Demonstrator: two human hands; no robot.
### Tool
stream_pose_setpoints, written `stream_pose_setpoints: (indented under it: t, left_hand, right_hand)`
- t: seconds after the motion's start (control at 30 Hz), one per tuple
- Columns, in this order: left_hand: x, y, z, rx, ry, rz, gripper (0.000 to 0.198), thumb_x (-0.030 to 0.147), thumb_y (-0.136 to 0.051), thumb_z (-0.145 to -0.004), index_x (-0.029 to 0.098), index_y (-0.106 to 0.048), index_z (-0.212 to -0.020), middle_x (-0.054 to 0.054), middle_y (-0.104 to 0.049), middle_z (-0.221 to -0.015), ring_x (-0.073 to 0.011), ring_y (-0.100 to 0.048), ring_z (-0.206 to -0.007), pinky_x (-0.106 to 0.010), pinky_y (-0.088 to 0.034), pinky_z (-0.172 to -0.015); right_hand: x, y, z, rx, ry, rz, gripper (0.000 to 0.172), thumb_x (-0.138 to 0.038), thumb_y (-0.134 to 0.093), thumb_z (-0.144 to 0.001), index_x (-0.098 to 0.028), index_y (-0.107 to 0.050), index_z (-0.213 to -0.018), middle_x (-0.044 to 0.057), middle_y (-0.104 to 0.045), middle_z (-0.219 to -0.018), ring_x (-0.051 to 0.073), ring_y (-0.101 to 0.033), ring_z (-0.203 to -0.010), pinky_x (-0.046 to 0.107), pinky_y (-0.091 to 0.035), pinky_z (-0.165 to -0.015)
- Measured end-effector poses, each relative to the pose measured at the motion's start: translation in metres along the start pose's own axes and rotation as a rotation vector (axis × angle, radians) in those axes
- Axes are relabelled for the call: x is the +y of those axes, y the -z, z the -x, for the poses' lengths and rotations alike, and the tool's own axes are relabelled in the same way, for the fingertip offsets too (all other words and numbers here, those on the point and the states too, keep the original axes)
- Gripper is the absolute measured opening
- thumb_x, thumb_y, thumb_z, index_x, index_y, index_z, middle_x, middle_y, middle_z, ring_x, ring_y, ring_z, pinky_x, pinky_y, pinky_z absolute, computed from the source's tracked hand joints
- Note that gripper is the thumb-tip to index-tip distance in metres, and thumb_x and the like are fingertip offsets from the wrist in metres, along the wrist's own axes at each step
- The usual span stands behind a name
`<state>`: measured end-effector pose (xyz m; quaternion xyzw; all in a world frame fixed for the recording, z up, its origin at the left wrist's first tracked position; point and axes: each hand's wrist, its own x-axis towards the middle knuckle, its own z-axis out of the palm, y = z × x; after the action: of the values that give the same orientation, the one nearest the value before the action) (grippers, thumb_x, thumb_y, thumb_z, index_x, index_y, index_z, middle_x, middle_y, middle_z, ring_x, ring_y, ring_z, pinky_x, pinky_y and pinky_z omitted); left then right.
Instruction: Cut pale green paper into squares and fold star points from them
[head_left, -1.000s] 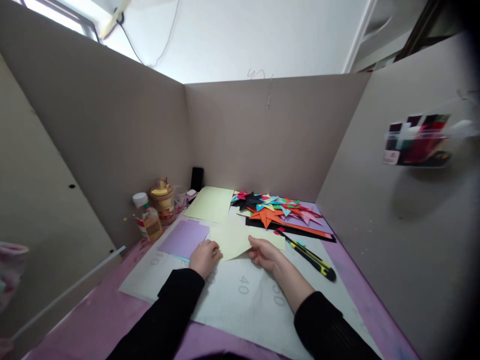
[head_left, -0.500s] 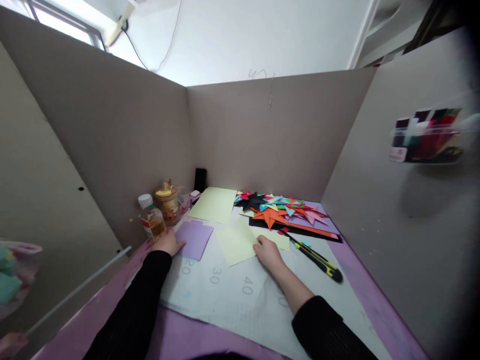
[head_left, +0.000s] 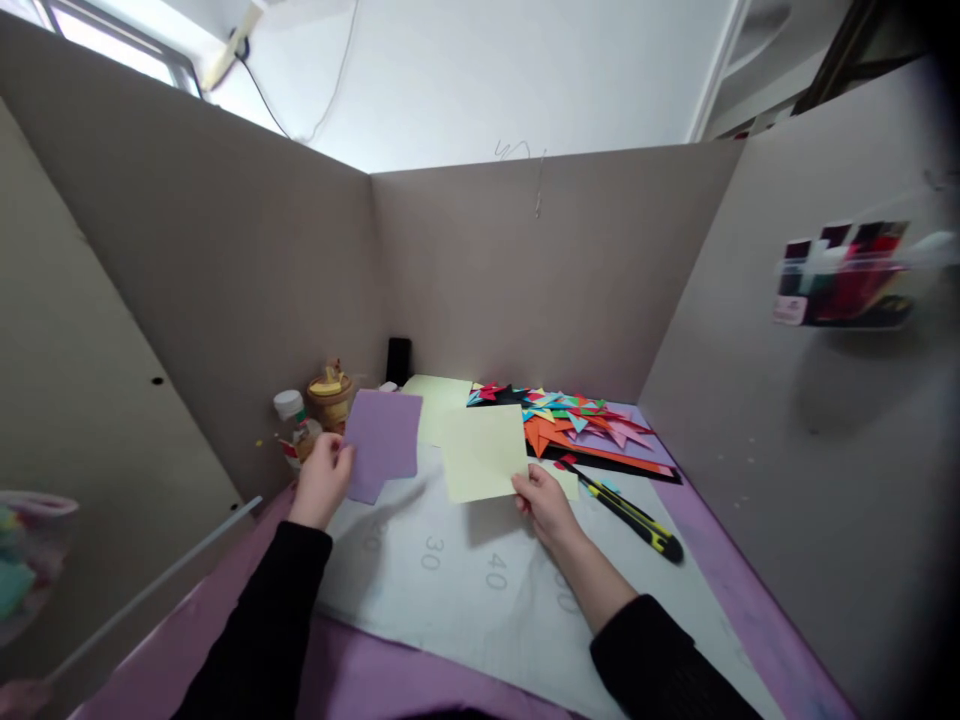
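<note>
My left hand [head_left: 324,480] pinches the lower left side of some purple paper [head_left: 384,435], held up off the mat; an uneven lower edge suggests more than one sheet. My right hand [head_left: 541,500] grips a pale yellow paper square [head_left: 486,455] by its lower right corner, tilted up above the white mat [head_left: 450,620], where its shadow falls. Behind the yellow square lies a larger pale yellow sheet [head_left: 442,392], partly covered. Right of my right hand rests a black and yellow utility knife [head_left: 634,520].
Folded paper stars [head_left: 551,430] in several colours lie at the back right on stacked paper. A white-capped bottle [head_left: 292,408], a yellow-lidded tub [head_left: 330,390] and a black phone [head_left: 399,358] stand at the back left. Grey panels [head_left: 525,270] enclose the desk.
Both hands have risen from the mat. The purple paper is lifted and tilted up in my left hand, the yellow square likewise in my right.
</note>
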<state>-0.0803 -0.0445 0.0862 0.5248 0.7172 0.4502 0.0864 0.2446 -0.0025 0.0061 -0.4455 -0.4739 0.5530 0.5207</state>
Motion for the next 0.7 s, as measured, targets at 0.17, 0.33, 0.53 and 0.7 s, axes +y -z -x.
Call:
stream_pose_setpoints:
  t: [0.17,0.33,0.53,0.7]
  left_hand:
    - [0.021,-0.059,0.043,-0.299,0.291,0.685,0.041,0.05,-0.059,-0.064,0.021,-0.042,-0.088,0.005,-0.053,-0.059,-0.0111,-0.049,-0.045,-0.019,-0.031,-0.042]
    - [0.029,-0.099,0.073,-0.402,0.401,0.8,0.037,0.047,-0.058,-0.068,0.021,-0.042,-0.088,0.001,-0.06,-0.069,-0.0142,-0.058,-0.058,-0.022,-0.041,-0.049]
    - [0.03,-0.108,0.078,-0.505,0.542,0.782,0.032,0.041,-0.053,-0.076,0.019,-0.045,-0.097,-0.007,-0.065,-0.088,-0.018,-0.064,-0.071,-0.027,-0.049,-0.054]
    - [0.03,-0.108,0.079,-0.533,0.306,0.827,0.049,0.029,-0.06,-0.071,0.017,-0.042,-0.115,-0.009,-0.066,-0.094,-0.0198,-0.065,-0.078,-0.03,-0.051,-0.066]
  right_hand:
    - [-0.001,-0.016,0.006,-0.029,0.004,-0.054,0.026,-0.038,-0.063,-0.067,-0.02,-0.045,-0.073,-0.007,-0.051,-0.045,0.007,-0.044,-0.039,0.016,-0.032,-0.039]
    - [0.008,-0.018,0.006,0.014,-0.025,0.089,0.021,-0.036,-0.055,-0.07,-0.02,-0.043,-0.073,-0.006,-0.053,-0.04,0.008,-0.043,-0.034,0.016,-0.029,-0.035]
    - [0.012,-0.019,0.01,-0.056,-0.134,0.35,0.024,-0.024,-0.052,-0.069,-0.021,-0.043,-0.09,-0.008,-0.052,-0.041,0.009,-0.042,-0.03,0.017,-0.029,-0.034]
    - [0.012,-0.015,0.006,-0.009,-0.062,0.432,0.033,-0.023,-0.053,-0.068,-0.019,-0.045,-0.1,0.003,-0.065,-0.073,0.015,-0.059,-0.057,0.024,-0.045,-0.051]
